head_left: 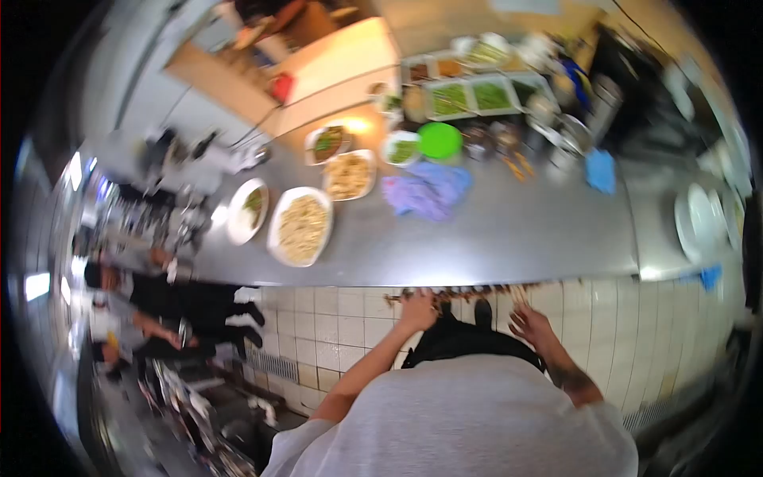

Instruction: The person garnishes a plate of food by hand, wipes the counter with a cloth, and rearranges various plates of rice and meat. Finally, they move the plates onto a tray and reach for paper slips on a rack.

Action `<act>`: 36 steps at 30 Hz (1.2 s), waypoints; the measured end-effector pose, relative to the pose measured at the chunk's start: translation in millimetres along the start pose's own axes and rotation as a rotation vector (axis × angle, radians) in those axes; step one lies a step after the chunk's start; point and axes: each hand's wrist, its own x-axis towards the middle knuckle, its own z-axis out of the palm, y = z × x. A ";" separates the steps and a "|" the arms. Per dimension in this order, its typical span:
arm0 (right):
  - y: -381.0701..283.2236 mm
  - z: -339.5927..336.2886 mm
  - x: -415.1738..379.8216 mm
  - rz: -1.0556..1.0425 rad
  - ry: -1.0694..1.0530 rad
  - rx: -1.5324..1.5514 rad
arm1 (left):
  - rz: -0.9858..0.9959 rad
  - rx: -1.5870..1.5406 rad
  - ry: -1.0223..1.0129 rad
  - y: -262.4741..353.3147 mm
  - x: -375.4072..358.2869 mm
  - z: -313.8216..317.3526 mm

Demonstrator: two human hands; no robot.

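Observation:
Low in front of my body, at the steel counter's [509, 238] front edge, a row of thin skewers [481, 294] with brown pieces runs from one hand to the other. My left hand [419, 310] has its fingers wrapped round the left part of the row. Near the right part, where pale sticks show, my right hand [531, 326] has its fingers bent and partly apart; motion blur hides whether they touch the sticks. Beyond the edge lies a crumpled purple cloth [427, 191], beside a green lid [439, 141].
White bowls of food [302, 227] stand at the counter's left. Trays of chopped greens [491, 95] line the back, near a blue cloth [601, 172]. Stacked white plates [695, 222] are at the right. Co-workers [151, 306] stand at the far left.

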 end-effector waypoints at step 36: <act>-23.2 548.3 82.9 -1.718 -0.837 -1.809 | -0.313 -1.835 0.608 -275.2 -43.7 -87.0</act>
